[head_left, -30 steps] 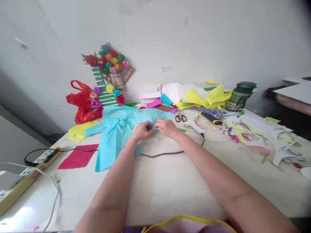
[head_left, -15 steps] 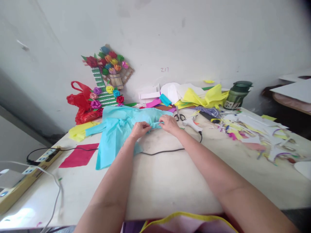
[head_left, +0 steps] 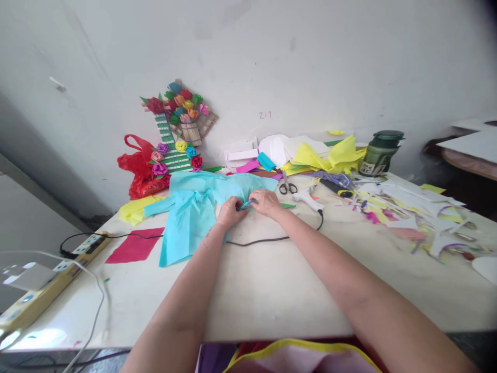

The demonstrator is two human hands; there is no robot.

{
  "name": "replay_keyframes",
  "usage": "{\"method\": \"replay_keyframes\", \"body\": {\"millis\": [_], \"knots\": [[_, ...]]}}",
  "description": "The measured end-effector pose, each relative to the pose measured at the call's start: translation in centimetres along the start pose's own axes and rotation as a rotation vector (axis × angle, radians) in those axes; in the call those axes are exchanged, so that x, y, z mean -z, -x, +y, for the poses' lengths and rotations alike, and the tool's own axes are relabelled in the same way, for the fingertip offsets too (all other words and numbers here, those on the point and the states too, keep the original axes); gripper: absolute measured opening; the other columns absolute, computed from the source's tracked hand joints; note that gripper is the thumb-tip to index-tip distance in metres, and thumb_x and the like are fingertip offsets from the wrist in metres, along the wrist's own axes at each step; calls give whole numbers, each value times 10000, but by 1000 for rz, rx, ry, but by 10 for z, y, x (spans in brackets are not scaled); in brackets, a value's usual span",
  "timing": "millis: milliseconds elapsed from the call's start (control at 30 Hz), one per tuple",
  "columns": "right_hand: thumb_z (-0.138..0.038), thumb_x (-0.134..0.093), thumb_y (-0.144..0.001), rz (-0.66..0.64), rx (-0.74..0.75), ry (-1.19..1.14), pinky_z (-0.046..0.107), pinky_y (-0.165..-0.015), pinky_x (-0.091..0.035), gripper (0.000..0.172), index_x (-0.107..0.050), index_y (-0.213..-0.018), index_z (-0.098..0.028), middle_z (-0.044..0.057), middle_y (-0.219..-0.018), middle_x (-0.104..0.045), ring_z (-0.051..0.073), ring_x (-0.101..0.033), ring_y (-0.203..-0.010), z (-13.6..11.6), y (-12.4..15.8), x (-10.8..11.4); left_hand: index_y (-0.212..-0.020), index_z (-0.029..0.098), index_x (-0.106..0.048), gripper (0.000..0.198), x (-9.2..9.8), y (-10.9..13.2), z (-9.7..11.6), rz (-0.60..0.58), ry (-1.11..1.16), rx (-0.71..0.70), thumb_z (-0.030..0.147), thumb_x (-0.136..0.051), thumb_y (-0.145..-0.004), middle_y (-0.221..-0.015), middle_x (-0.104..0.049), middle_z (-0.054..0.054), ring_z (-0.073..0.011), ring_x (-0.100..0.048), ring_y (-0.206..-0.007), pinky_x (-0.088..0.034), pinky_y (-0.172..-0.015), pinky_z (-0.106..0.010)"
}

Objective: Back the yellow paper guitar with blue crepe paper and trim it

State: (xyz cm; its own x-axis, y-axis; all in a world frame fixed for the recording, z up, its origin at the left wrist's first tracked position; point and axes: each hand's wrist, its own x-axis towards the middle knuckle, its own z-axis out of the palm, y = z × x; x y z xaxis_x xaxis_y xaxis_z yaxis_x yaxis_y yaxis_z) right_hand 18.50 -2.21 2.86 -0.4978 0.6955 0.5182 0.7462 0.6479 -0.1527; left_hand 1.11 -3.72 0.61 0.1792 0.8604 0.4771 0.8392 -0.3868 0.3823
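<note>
A large crumpled sheet of light blue crepe paper [head_left: 186, 212] spreads over the table's left middle. My left hand [head_left: 230, 211] pinches a narrow folded strip of blue crepe paper [head_left: 246, 205] at its left end. At the strip's other end, my right hand [head_left: 266, 202] grips it between thumb and fingers. Both hands are close together, just in front of the blue sheet. Whether the strip joins the big sheet I cannot tell. Right of my right hand lie a white glue gun [head_left: 308, 198] and black-handled scissors [head_left: 288, 187].
A dark red paper square [head_left: 135, 245] and a yellow power strip [head_left: 54, 274] are at the left. The glue gun's black cord [head_left: 260, 242] crosses the table. Paper flowers [head_left: 186, 103] lean against the wall. Paper scraps [head_left: 407, 217] and a green bottle [head_left: 382, 153] are on the right.
My hands have drawn slightly closer together, and the strip between them looks shorter and more folded. The whole view has shifted a little to the left.
</note>
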Motion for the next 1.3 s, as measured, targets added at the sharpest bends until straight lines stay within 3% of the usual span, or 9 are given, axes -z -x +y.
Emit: {"method": "replay_keyframes", "body": {"millis": [100, 200, 367, 567, 900, 1167, 1300], "knots": [[-224, -536, -782, -11, -77, 4, 268, -644, -365, 99, -634, -795, -212, 20, -872, -658, 167, -573, -800, -1, -1, 1, -702, 177, -594, 47, -1, 0, -3, 26, 11, -8, 218, -604, -682, -728, -607, -8, -117, -533, -643, -429, -664, -241], [-221, -532, -777, -31, -118, 20, 258, -597, -344, 98, -629, -779, -210, 18, -862, -660, 166, -577, -792, 0, -1, 3, -685, 176, -625, 52, 0, 0, -6, 56, 32, 14, 216, -596, -699, -729, -641, -11, -113, -539, -621, -430, -673, -242], [-199, -537, -755, -45, -99, 15, 256, -572, -330, 86, -623, -761, -208, 13, -850, -662, 167, -580, -775, 0, -2, 9, -665, 184, -658, 82, 6, 0, -9, 64, 101, 70, 238, -605, -694, -693, -676, -5, -125, -575, -634, -439, -696, -253], [-212, -555, -764, -37, -4, -40, 247, -640, -365, 134, -640, -866, -227, 5, -914, -657, 158, -571, -835, -2, -1, 9, -691, 187, -669, 114, 10, 0, -9, 38, 185, 110, 282, -606, -688, -670, -680, 9, -121, -577, -608, -444, -646, -237], [-184, -505, -781, 35, -16, -26, 253, -626, -359, 167, -669, -802, -213, 16, -883, -659, 160, -572, -854, -7, -1, 9, -782, 191, -641, 241, 1, -2, -5, 64, 105, 34, 397, -658, -658, -672, -645, -2, -131, -575, -614, -427, -630, -244], [-193, -579, -692, -161, -76, -85, 234, -566, -351, 115, -680, -737, -226, -16, -791, -687, 148, -597, -741, 1, -1, 17, -710, 197, -675, 99, 1, -2, 9, 39, -65, -42, 267, -606, -718, -746, -645, -30, -148, -574, -666, -407, -625, -244], [-225, -591, -693, -151, -88, -107, 220, -547, -341, 94, -684, -708, -224, -17, -752, -688, 136, -596, -704, 5, -1, 22, -700, 190, -678, 138, 2, -2, 9, 23, -65, -43, 295, -594, -729, -730, -645, -26, -140, -573, -657, -410, -630, -235]]}}
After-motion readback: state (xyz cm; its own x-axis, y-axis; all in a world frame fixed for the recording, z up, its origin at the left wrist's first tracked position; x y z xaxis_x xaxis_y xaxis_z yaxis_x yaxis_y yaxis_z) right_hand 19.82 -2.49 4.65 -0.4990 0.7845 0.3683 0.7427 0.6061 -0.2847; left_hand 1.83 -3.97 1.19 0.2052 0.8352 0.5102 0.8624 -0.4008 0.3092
